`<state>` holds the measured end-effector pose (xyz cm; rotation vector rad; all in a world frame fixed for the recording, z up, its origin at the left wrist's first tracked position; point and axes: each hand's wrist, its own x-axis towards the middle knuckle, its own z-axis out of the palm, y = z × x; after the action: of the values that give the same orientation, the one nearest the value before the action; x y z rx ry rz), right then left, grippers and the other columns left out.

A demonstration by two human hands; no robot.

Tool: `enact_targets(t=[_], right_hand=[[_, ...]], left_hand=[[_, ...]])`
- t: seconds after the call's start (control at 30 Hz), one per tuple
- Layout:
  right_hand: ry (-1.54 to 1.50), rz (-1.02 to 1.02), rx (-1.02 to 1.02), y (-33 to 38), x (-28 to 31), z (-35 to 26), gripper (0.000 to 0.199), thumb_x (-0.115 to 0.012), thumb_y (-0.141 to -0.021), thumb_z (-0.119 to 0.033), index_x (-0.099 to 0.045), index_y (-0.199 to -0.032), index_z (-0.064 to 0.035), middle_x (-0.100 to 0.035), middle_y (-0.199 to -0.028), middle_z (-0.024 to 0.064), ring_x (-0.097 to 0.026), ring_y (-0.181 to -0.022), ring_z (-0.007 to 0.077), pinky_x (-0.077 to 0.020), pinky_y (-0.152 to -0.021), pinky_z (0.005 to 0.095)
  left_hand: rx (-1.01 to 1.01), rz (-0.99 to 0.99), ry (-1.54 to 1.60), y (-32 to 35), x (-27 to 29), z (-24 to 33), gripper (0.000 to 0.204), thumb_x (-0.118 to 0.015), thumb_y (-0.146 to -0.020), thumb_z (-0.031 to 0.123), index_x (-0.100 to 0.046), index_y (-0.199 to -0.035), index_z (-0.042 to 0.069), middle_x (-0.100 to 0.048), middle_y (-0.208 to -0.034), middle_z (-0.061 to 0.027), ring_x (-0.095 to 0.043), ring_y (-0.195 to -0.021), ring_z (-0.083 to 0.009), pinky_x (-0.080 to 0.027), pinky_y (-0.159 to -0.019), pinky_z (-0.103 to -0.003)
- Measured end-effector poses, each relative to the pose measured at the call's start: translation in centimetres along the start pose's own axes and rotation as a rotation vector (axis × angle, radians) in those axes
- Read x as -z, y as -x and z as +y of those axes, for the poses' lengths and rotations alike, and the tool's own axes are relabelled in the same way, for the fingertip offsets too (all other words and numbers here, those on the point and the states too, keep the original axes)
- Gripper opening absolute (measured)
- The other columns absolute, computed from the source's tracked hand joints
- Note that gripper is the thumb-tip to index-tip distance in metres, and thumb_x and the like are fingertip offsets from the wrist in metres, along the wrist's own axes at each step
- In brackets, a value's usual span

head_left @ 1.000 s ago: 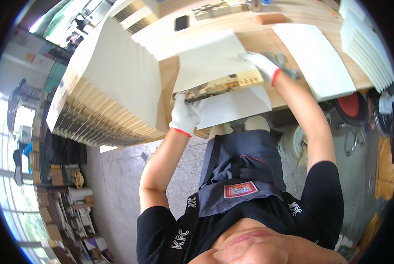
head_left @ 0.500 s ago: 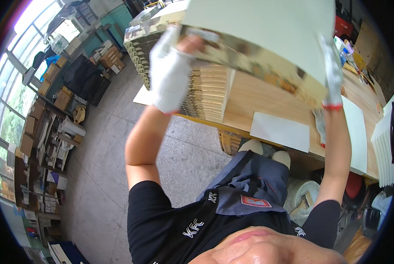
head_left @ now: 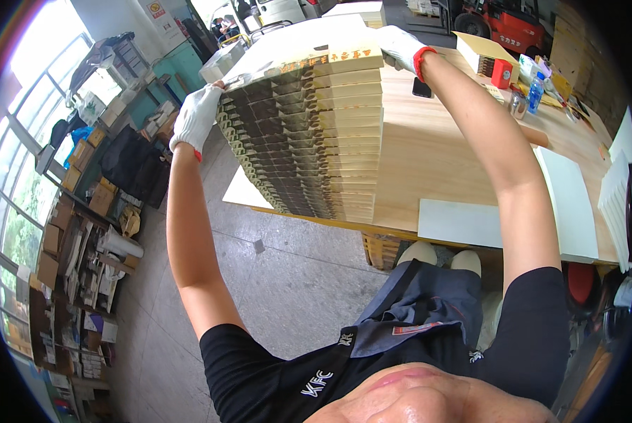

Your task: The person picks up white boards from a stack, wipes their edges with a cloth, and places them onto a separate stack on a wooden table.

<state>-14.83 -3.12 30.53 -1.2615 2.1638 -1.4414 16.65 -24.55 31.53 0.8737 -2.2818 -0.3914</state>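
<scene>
A tall stack of thick paper blocks (head_left: 330, 141), with dark, patterned and cream edges, stands at the front left of the wooden table. Its white-topped uppermost block (head_left: 351, 58) lies level on the others. My left hand (head_left: 197, 118), in a white knitted glove, grips that block's left corner; a bare fingertip shows at the edge. On the opposite side, my right hand (head_left: 400, 49), gloved likewise with a red cuff, holds the right far corner. Its fingertips are partly hidden. Both arms reach far forward.
White sheets (head_left: 460, 222) lie at the table's front edge, and a white board (head_left: 566, 204) rests farther right. A phone (head_left: 422, 88), water bottle (head_left: 535, 93) and red box (head_left: 501, 73) stand across the wooden table (head_left: 439, 151). Loaded shelves line the left wall.
The paper block that hung tilted between my hands now lies on top of the stack. My left hand has moved left, and my right hand has moved left and upward.
</scene>
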Motion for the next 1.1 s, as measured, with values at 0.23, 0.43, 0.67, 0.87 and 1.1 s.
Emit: enact_targets(t=[0.23,0.43,0.67,0.87,1.1], right_hand=[[0.018,0.077,0.027,0.3,-0.7,0.3,0.06,-0.05,-0.093,-0.066,-0.051,-0.066,-0.0128,-0.036,-0.055,-0.0044,-0.028,-0.048,0.0084,-0.0218,-0.044,0.0284],[-0.07,0.085,0.011,-0.2,-1.1,0.6,0.06,-0.05,-0.093,-0.063,-0.049,-0.062,-0.0126,-0.034,-0.053,-0.0037,-0.032,-0.045,0.0101,-0.0248,-0.043,0.0295],[-0.22,0.018,-0.064,7.2,1.6,4.7,0.071,-0.045,-0.092,-0.07,-0.061,-0.113,-0.0038,-0.063,-0.082,0.0074,-0.057,-0.064,0.0148,-0.0524,-0.058,0.0318],[-0.332,-0.126,-0.247,21.8,-0.5,17.0,0.04,-0.055,-0.094,-0.043,-0.064,-0.09,-0.0038,-0.068,-0.078,0.0097,-0.065,-0.066,0.0191,-0.054,-0.06,0.0323],[-0.393,-0.118,-0.811,37.7,2.3,23.0,0.034,-0.058,-0.091,-0.038,-0.062,-0.076,-0.0073,-0.061,-0.065,0.0017,-0.056,-0.053,0.012,-0.0458,-0.049,0.0277]], left_hand=[[-0.137,0.043,-0.086,-0.5,-0.5,-1.0,0.05,-0.039,-0.097,0.038,-0.063,-0.113,-0.002,-0.066,-0.112,-0.0254,-0.061,-0.107,-0.0405,-0.046,-0.089,-0.04],[-0.001,0.029,-0.022,-1.1,-0.5,-1.2,0.053,-0.038,-0.094,0.04,-0.064,-0.115,-0.001,-0.067,-0.105,-0.0273,-0.061,-0.104,-0.0428,-0.046,-0.089,-0.042],[-0.783,0.654,0.405,5.6,-7.3,7.5,0.05,-0.055,-0.1,0.019,-0.041,-0.143,-0.002,-0.047,-0.146,-0.0172,-0.047,-0.133,-0.0298,-0.034,-0.113,-0.043],[-0.592,-0.359,0.895,19.8,-21.2,19.4,0.055,-0.05,-0.101,0.026,-0.038,-0.148,0.002,-0.051,-0.141,-0.0166,-0.053,-0.124,-0.0292,-0.041,-0.106,-0.042],[0.556,-1.716,1.435,28.8,-39.7,37.5,0.043,-0.041,-0.103,0.037,-0.044,-0.136,0.009,-0.056,-0.122,-0.0097,-0.057,-0.107,-0.0271,-0.048,-0.091,-0.044]])
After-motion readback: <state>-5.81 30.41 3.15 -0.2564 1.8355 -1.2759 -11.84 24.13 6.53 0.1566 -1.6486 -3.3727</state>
